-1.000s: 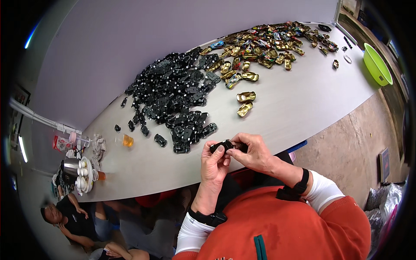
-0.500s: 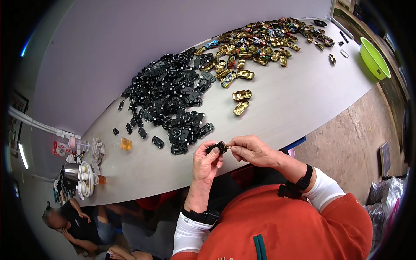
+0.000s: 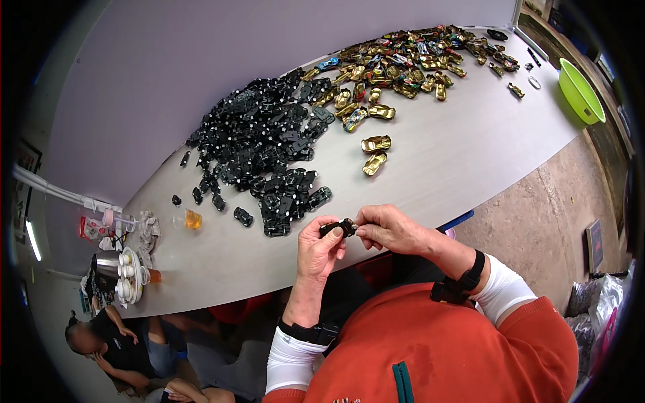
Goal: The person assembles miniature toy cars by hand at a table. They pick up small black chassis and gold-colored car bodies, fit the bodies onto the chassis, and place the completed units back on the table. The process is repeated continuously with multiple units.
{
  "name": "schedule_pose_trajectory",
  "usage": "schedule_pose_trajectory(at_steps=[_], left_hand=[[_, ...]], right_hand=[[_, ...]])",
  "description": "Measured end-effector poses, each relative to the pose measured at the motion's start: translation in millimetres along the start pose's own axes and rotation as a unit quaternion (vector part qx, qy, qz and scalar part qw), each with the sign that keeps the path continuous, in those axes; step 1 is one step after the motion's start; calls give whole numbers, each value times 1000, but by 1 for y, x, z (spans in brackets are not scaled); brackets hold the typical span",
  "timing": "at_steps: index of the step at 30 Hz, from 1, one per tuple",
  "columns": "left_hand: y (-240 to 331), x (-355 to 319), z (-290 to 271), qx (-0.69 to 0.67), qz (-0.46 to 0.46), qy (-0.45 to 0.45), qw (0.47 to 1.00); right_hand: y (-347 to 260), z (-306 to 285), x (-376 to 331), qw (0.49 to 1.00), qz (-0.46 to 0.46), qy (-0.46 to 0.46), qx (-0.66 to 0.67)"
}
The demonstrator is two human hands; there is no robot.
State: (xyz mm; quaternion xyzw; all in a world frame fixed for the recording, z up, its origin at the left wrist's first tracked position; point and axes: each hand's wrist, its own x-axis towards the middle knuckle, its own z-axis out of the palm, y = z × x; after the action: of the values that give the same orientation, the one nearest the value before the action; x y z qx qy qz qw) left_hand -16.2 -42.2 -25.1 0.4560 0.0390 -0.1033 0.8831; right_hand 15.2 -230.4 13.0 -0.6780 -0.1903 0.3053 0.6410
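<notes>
toy car part [image 3: 338,228] | small, black, glossy | pinched between both hands

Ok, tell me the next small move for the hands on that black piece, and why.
Probably press the small black piece together between the fingertips. Both the left hand and the right hand pinch it above the table edge, so it looks mid-assembly. The black pile and gold car shells lie untouched beyond.
</notes>
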Motion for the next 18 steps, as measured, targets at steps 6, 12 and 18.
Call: schedule_pose_trajectory(at_steps=[6, 12, 18], left_hand=[[5, 4, 3, -20, -14, -3, 1000], [-3, 0, 8, 45, 2, -11, 999], [-1, 2, 24, 97, 40, 59, 993]], right_hand=[[-5, 2, -4, 997, -24, 31, 65], [3, -9, 2, 998, -38, 47, -11], [11, -3, 6, 980, -81, 140, -119]])
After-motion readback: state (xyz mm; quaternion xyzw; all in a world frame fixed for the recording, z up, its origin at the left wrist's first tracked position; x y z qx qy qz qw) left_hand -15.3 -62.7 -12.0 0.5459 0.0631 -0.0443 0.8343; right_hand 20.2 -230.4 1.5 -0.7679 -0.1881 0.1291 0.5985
